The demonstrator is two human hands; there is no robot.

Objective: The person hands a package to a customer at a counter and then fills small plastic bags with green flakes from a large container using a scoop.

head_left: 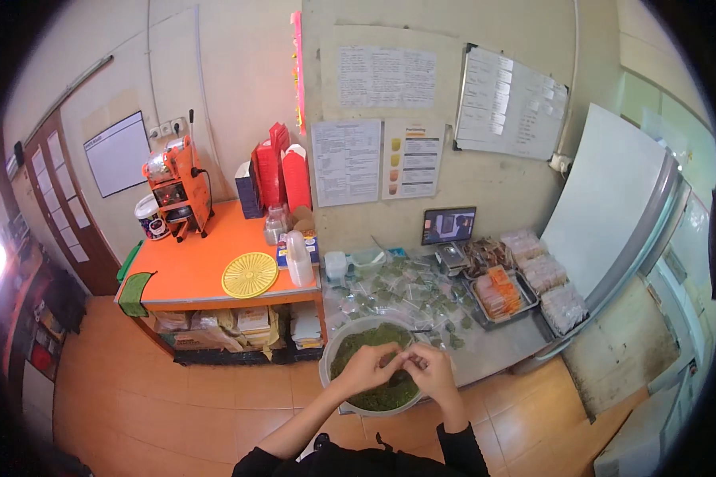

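Both hands meet over a large pale tub [325,367] of finely chopped green leaves [356,342]. My left hand [371,368] is closed in a pinch, its fingertips close against those of my right hand [432,372], which pinches too. What lies between the fingertips is too small to make out. Many small clear plastic packets [410,288] with green contents lie spread on the metal table just beyond the tub. A dark thin handle [422,331] shows at the tub's far right rim.
On the right of the table are a tray of orange-and-pink packets [497,294] and stacked clear packs [542,274]. A small screen [449,226] stands by the wall. To the left, an orange table [191,262] holds a sealing machine [179,191], a yellow lid [250,275] and cups [298,258].
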